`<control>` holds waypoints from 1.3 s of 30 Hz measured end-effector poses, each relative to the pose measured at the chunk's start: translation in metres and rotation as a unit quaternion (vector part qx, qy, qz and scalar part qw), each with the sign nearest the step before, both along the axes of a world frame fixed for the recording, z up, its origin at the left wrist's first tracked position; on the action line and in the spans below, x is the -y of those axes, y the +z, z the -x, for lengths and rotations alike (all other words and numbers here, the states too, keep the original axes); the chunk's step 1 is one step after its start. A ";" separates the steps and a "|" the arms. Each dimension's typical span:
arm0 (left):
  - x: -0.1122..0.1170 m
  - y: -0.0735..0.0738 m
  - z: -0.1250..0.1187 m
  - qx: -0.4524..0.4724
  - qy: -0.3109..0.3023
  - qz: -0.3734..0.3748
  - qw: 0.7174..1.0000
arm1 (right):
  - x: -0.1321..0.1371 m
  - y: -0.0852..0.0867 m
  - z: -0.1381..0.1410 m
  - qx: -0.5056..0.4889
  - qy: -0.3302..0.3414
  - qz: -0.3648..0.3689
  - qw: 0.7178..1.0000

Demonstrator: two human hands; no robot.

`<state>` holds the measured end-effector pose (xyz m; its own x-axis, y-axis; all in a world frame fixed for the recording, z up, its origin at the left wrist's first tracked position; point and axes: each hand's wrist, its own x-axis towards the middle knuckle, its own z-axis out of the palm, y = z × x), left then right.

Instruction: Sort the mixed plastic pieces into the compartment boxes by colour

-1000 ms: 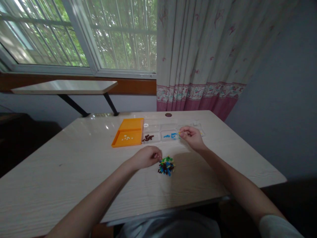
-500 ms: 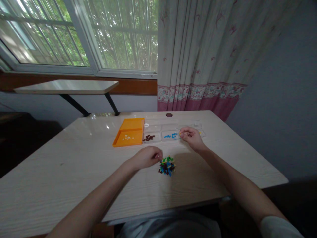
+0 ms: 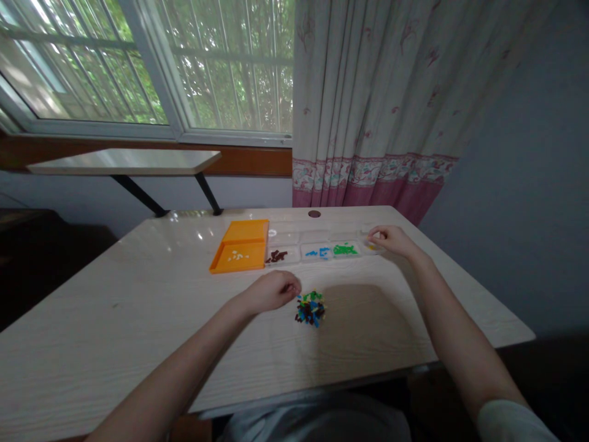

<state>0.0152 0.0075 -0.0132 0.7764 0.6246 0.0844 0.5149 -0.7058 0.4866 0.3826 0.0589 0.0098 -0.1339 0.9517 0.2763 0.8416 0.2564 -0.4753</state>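
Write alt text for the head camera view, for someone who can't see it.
A person's curled left hand rests on a pale wooden table beside a heap of mixed coloured pieces, while the right hand reaches the far end of a clear divided tray next to an orange plastic tray.

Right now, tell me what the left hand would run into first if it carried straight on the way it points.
Most likely the pile of mixed coloured pieces on the table, just right of the curled left hand. The gap looks tiny, though depth is hard to judge.
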 end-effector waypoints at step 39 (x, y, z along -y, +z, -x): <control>0.006 0.008 -0.006 0.073 0.052 -0.119 0.989 | 0.064 -0.029 0.163 -0.021 0.182 -0.021 0.983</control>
